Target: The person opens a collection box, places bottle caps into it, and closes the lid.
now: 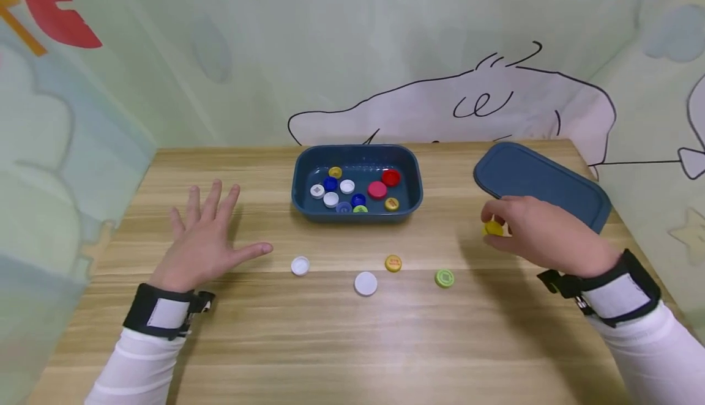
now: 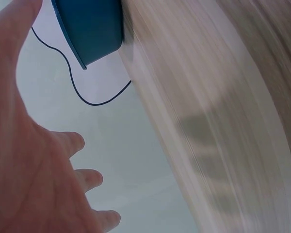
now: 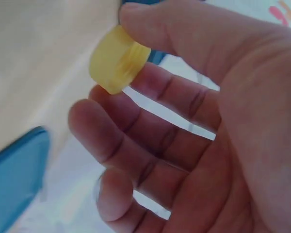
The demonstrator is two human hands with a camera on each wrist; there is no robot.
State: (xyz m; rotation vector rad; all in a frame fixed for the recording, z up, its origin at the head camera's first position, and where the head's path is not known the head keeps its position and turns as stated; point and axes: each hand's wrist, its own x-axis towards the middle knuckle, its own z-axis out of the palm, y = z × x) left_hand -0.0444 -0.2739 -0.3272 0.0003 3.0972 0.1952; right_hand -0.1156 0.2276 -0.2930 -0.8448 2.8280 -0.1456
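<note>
Between its thumb and fingers, my right hand (image 1: 531, 234) pinches a yellow bottle cap (image 3: 119, 60), held over the right side of the table. In the right wrist view the cap's hollow, ridged inside shows. My left hand (image 1: 201, 249) is spread wide at the left, its fingers straight and holding nothing. Between the hands lie a small white cap (image 1: 300, 265), a larger white cap (image 1: 366, 284), an orange-yellow cap (image 1: 393, 263) and a green cap (image 1: 444, 278). Behind them stands a dark blue tub (image 1: 357, 216) with several caps inside, white, blue, red, yellow and green.
A dark blue lid (image 1: 542, 175) lies flat at the back right of the wooden table (image 1: 330, 350), just beyond my right hand. A printed cloth (image 1: 352, 50) hangs behind the table and along both its sides.
</note>
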